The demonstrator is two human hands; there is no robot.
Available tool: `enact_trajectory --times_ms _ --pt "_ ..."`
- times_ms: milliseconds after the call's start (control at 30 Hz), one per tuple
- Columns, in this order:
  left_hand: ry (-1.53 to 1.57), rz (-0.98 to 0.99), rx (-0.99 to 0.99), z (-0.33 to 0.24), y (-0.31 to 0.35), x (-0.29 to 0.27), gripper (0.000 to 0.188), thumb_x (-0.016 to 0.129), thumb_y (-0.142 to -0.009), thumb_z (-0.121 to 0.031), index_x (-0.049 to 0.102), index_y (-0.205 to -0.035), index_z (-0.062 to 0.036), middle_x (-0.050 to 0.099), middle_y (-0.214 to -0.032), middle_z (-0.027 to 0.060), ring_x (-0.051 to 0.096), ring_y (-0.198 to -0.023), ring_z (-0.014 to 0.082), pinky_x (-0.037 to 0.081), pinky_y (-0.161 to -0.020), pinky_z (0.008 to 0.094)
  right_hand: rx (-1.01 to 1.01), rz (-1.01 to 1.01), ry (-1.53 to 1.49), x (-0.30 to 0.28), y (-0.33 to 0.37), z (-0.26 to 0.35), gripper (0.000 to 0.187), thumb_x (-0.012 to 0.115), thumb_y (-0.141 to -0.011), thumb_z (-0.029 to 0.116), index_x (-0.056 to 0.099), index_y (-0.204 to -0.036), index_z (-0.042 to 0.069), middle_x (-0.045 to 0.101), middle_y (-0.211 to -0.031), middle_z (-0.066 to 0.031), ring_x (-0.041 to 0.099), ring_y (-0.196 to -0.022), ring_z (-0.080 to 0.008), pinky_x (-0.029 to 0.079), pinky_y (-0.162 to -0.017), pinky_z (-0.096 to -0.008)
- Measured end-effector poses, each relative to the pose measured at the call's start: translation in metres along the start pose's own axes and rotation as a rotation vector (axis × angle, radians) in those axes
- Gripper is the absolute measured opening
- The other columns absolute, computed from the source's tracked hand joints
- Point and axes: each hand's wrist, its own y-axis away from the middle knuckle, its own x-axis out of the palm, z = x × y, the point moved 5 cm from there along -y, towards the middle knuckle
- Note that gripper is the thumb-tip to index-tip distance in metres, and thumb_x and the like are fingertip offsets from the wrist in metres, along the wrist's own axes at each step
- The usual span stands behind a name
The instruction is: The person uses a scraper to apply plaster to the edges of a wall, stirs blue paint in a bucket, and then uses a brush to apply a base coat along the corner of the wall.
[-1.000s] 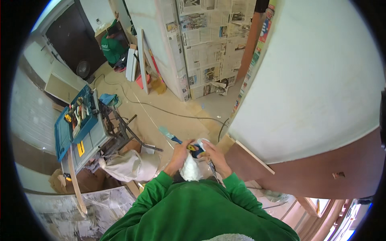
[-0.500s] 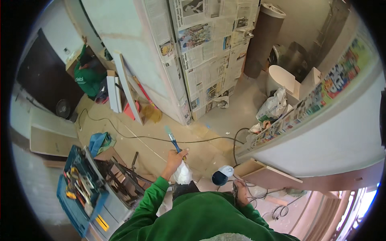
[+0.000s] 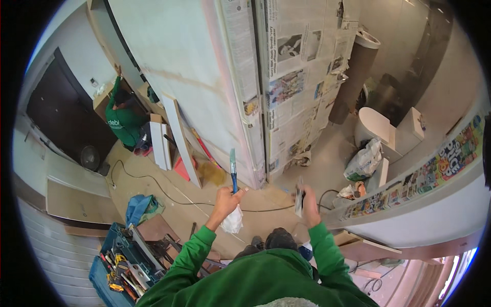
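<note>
Paintbrush, pointing away from you, is gripped in your left hand beside a white bundle; your right hand clasps a flat, blurred greyish tool.

The brush has pale teal bristles and a blue handle; the bundle is white, the sweatshirt green. Newspaper is greyish white, patterned with black print and coloured pictures. The toolbox is teal, the floor tan, the toilet creamy white.
</note>
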Motion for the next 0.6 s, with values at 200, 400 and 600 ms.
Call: enact_trajectory --times_ms 200,400,600 --pt "-0.049 -0.146 0.014 -0.004 0.005 -0.055 0.036 0.069 -0.086 -0.034 0.061 -0.072 -0.0019 0.051 -0.055 0.0017 0.048 -0.051 0.0098 0.038 -0.048 0.0299 -0.016 0.429 -0.441 0.155 -0.041 0.1 0.034 0.055 -0.087 0.024 0.052 -0.103 -0.006 0.062 -0.091 -0.0188 0.067 -0.081 -0.0309 0.057 -0.072 -0.0419" --pt "-0.061 -0.357 0.256 -0.1 -0.032 -0.084 0.039 0.06 -0.093 -0.036 0.063 -0.083 0.0015 0.05 -0.057 0.0046 0.047 -0.055 0.0121 0.04 -0.051 0.0312 -0.275 0.396 -0.197 0.21 -0.055 0.154 0.021 0.054 -0.083 0.009 0.054 -0.097 -0.007 0.063 -0.085 -0.0173 0.067 -0.066 -0.0275 0.056 -0.061 -0.0354" --pt "0.166 -0.451 0.61 -0.29 -0.126 -0.081 0.042 0.056 -0.095 -0.033 0.06 -0.076 0.0046 0.051 -0.058 0.0074 0.049 -0.057 0.0133 0.041 -0.054 0.0327 -0.335 0.375 -0.135 0.185 -0.087 0.151 0.021 0.053 -0.082 0.004 0.056 -0.1 -0.006 0.063 -0.086 -0.0141 0.065 -0.064 -0.0238 0.056 -0.06 -0.034"
